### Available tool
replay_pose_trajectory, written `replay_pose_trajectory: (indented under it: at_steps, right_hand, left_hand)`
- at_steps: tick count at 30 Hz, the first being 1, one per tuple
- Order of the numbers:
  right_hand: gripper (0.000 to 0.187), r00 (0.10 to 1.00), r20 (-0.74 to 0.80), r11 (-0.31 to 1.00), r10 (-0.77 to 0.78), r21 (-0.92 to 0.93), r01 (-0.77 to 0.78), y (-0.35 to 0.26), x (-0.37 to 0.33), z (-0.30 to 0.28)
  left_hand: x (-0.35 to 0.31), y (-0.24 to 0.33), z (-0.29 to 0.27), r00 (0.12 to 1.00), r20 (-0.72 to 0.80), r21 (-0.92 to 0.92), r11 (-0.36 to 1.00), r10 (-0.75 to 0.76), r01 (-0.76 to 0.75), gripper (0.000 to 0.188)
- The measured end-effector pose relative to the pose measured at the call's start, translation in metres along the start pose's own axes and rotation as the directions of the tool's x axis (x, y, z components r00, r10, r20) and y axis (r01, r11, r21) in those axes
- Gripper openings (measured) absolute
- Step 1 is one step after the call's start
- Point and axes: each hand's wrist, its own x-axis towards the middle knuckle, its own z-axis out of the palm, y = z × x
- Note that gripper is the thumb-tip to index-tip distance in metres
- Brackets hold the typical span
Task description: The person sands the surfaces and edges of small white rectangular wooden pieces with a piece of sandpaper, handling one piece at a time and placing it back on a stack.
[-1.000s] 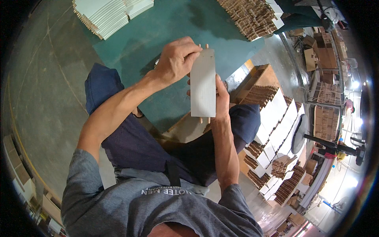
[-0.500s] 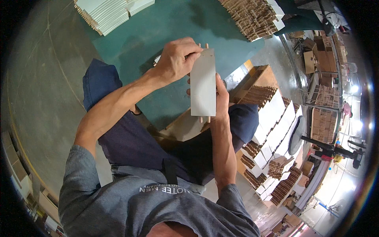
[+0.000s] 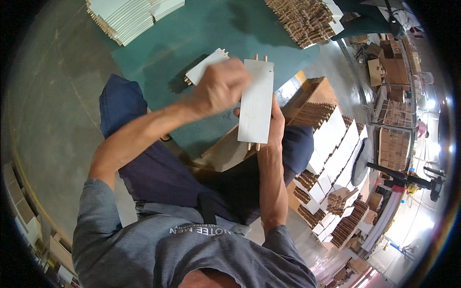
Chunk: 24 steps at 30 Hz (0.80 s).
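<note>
A white rectangular panel (image 3: 257, 103) with wooden dowels jutting from both short ends stands upright in front of me. My right hand (image 3: 275, 122) grips its lower right part, thumb along the right edge and fingertips showing at the left edge. By the panel's upper left edge, my left hand (image 3: 223, 84) is curled closed and blurred by motion. Whatever its fingers may hold is hidden. Just behind that hand, a similar white panel (image 3: 207, 66) with dowel ends lies on the green surface (image 3: 192, 24).
White panels are stacked at the far left (image 3: 129, 19), and more dowelled panels (image 3: 302, 21) at the far right. Rows of panels (image 3: 331, 158) fill the space beside my right knee, near a wooden board (image 3: 309, 98). Shelves with cardboard boxes (image 3: 396, 115) line the right side.
My left hand has left the panel's top corner, moving slightly down and left. The held panel has shifted a little right. The panel lying behind my left hand is now largely uncovered.
</note>
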Motion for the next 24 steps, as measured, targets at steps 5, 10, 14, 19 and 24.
replay_pose_trajectory:
  at_steps: [5,10,14,19,24]
  right_hand:
    - [0.051,0.999,0.046,0.984,0.007,-0.178,0.001,-0.003,-0.003,0.007]
    - [0.050,0.990,-0.009,0.984,0.138,-0.109,-0.139,0.006,-0.001,-0.004]
    - [0.048,0.978,0.079,0.979,0.194,-0.088,-0.187,0.006,0.003,-0.005]
    - [0.049,0.989,-0.051,0.987,0.137,-0.081,-0.141,0.007,0.003,-0.012]
    - [0.053,0.996,-0.031,0.955,0.082,-0.284,-0.087,0.008,-0.005,0.016]
  left_hand:
    - [0.012,-0.009,-0.018,0.989,-0.042,-0.006,0.990,-0.145,0.144,0.007]
    - [0.004,-0.016,-0.003,0.998,0.035,0.071,0.997,-0.044,0.041,0.009]
    - [0.006,-0.013,0.001,0.998,0.044,0.091,0.995,-0.054,0.050,0.009]
    - [-0.005,-0.001,0.010,0.990,0.105,0.116,0.988,0.091,-0.103,0.004]
    - [0.014,-0.028,-0.007,0.997,-0.061,0.121,0.991,-0.054,0.061,0.008]
